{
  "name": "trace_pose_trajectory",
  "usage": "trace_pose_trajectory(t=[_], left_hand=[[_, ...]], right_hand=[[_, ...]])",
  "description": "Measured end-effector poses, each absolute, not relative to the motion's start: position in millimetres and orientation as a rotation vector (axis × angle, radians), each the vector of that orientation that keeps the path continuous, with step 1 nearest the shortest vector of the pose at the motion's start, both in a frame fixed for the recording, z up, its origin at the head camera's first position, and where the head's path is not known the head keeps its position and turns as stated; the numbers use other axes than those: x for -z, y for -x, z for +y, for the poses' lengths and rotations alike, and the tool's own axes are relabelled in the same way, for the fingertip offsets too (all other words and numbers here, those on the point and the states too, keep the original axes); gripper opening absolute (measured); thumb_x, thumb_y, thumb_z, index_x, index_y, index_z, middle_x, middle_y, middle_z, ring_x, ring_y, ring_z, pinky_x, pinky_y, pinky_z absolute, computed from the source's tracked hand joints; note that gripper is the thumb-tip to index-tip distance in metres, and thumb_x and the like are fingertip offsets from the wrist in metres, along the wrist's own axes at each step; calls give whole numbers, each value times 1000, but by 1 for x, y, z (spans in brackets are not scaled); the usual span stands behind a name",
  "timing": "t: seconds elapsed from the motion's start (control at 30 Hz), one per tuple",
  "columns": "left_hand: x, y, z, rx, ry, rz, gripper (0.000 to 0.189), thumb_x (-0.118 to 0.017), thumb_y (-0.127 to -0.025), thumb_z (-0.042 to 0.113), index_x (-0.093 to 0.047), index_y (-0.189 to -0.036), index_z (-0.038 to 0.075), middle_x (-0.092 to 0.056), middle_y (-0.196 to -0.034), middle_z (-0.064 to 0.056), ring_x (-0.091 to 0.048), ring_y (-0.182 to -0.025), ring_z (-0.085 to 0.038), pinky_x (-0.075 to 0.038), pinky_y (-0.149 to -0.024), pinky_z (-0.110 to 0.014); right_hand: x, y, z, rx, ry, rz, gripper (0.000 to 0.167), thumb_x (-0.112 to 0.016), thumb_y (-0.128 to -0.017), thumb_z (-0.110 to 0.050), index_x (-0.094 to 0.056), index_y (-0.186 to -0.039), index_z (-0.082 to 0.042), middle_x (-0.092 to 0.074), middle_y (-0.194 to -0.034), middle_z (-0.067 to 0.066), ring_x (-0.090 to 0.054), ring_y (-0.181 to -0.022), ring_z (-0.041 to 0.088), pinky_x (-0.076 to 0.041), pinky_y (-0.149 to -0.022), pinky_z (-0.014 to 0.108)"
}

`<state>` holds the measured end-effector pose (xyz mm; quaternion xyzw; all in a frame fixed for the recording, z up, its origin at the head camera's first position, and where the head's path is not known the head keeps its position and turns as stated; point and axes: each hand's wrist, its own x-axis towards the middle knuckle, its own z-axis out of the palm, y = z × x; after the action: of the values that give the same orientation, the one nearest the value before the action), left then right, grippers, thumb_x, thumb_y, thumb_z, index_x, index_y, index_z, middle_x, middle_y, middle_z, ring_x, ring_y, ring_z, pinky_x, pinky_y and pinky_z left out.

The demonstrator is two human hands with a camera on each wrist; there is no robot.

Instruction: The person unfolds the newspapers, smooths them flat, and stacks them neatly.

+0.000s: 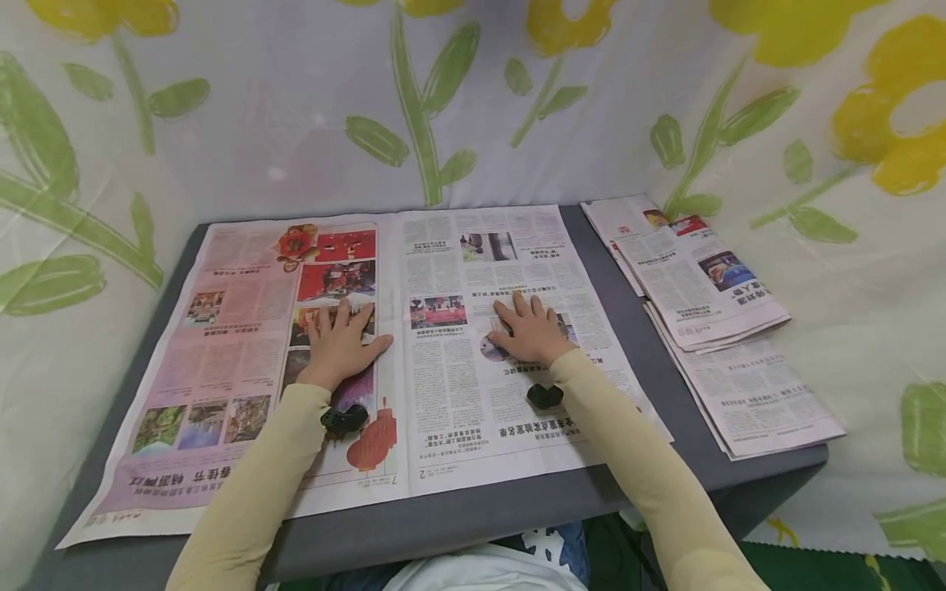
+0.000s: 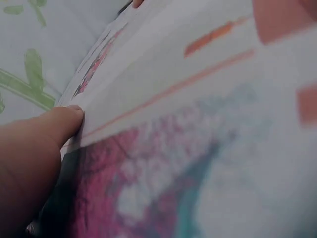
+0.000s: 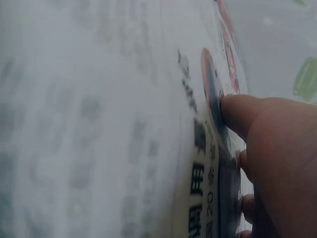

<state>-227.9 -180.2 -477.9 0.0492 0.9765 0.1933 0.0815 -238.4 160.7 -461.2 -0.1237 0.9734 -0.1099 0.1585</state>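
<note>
A wide newspaper sheet (image 1: 443, 394) lies unfolded over the table, with a fold line running down its middle. On its left page, over the colour pictures, rests my left hand (image 1: 342, 345), palm down with fingers spread. My right hand (image 1: 534, 330) lies flat on the right page, partly covering a round picture and a photo beside it. In the left wrist view the thumb (image 2: 64, 124) touches the paper beside a pink printed picture. The right wrist view shows the thumb (image 3: 242, 114) against the page at the round picture, with other fingertips partly hidden behind it.
Folded newspapers (image 1: 702, 287) lie in an overlapping stack at the table's right side. The grey table (image 1: 473, 525) shows along the front edge and between the sheet and the stack. A flower-printed curtain (image 1: 296, 107) stands close behind and at both sides.
</note>
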Motion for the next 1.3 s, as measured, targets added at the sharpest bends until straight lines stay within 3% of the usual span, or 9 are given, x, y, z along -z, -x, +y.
trace_pose_trajectory(t=[0.23, 0.47, 0.67, 0.9, 1.3], left_hand=[[485, 224, -212, -568, -130, 2974, 83, -50, -100, 58, -25, -162, 8, -7, -168, -31, 4, -154, -58, 3, -119, -76], [485, 210, -287, -616, 29, 3001, 91, -38, -99, 69, -19, -163, 6, -5, -166, -35, 4, -148, -67, 2, -113, -81], [487, 196, -342, -583, 171, 3030, 92, -31, -100, 67, -9, -163, 4, -6, -161, -40, 4, -145, -70, -1, -108, -84], [486, 191, -347, -587, 181, 3013, 92, -30, -100, 66, -4, -163, 4, -1, -162, -41, 8, -144, -71, 2, -109, -83], [486, 191, -347, -585, 174, 3003, 93, -28, -100, 67, -2, -162, 3, 3, -161, -42, 9, -144, -71, 3, -109, -83]], right_hand=[[466, 240, 186, 366, 321, 2806, 78, -43, -103, -60, -16, -166, -24, 0, -173, 17, 5, -158, 48, -2, -123, 71], [467, 242, 237, 387, 229, 2812, 81, -44, -102, -59, -13, -166, -19, 2, -172, 20, 8, -157, 50, 0, -122, 72], [467, 240, 268, 416, 142, 2800, 84, -42, -102, -62, -12, -166, -18, 5, -172, 22, 12, -156, 52, 4, -122, 72], [469, 238, 273, 428, 129, 2786, 83, -41, -103, -61, -8, -166, -18, 9, -172, 21, 16, -155, 51, 8, -121, 72], [465, 239, 279, 511, 144, 2810, 81, -46, -104, -55, -14, -165, -13, 2, -171, 26, 8, -156, 52, -1, -122, 72]])
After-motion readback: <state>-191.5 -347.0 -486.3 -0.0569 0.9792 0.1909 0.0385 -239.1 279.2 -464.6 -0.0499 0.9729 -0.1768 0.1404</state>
